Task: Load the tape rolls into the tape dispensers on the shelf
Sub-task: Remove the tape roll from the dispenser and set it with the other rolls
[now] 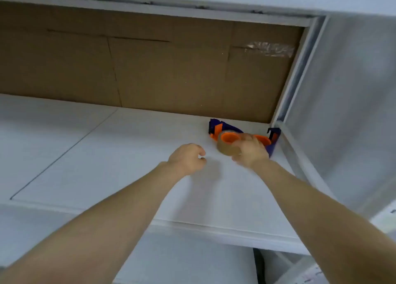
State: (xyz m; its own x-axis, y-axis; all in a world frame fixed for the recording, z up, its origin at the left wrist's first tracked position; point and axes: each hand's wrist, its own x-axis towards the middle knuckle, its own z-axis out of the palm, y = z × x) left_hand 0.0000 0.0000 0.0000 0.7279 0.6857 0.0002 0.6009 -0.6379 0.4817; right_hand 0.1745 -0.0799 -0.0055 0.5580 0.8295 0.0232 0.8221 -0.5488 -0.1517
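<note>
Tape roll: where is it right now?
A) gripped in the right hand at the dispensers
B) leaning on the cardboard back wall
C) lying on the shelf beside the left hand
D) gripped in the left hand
A: the right hand grips the brown tape roll at the orange hub of a dispenser in the shelf's back right corner, while the left hand holds nothing.

White flat shelf board (128,155), thin dark seam line (64,153) crossing left part. Creased brown corrugated cardboard back panel (171,69) behind; crinkled clear tape patch (270,49) near its upper right corner. Pale grey metal upright post (300,69) at right, white side wall (353,90) beyond. Soft, even light.
</note>
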